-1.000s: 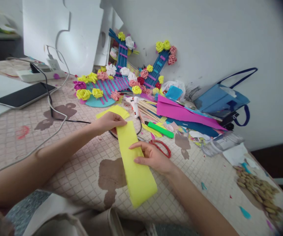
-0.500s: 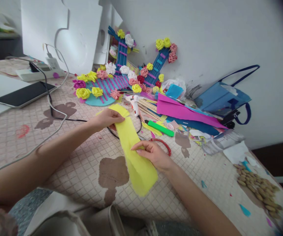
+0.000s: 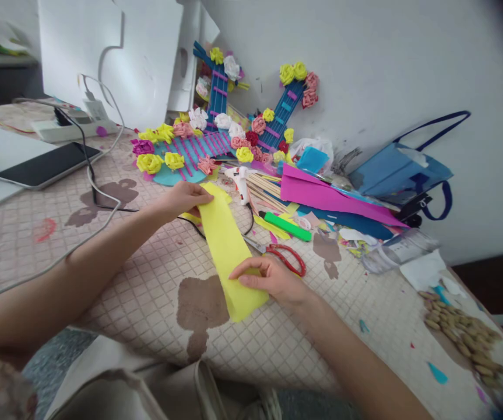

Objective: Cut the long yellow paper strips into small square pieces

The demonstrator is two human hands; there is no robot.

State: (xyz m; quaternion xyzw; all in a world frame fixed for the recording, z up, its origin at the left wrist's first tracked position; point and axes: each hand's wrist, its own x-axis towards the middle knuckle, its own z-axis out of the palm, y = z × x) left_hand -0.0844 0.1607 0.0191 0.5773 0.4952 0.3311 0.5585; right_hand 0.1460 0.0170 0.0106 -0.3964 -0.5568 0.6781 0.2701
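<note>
A long strip of yellow crepe paper (image 3: 225, 239) slants across the patterned tablecloth in front of me. My left hand (image 3: 187, 199) pinches its far end between thumb and fingers. Near the close end, my right hand (image 3: 273, 279) has its thumb and bent fingers closed on the strip's right edge. Red-handled scissors (image 3: 287, 256) lie just beyond my right hand, their blades partly under the strip. Past the far end rests a white glue gun (image 3: 240, 182), with its dark cord running behind the paper.
Paper-flower decorations (image 3: 194, 151) stand at the back by the wall. A green highlighter (image 3: 287, 226), wooden sticks (image 3: 264, 189) and magenta paper (image 3: 330, 195) lie to the right. A tablet (image 3: 48, 165) and power strip (image 3: 70, 129) sit left. Nuts (image 3: 463, 338) are piled far right.
The strip's near end has drawn back from the table edge and lies flatter. My left hand has shifted slightly left and away, and more of the scissors shows.
</note>
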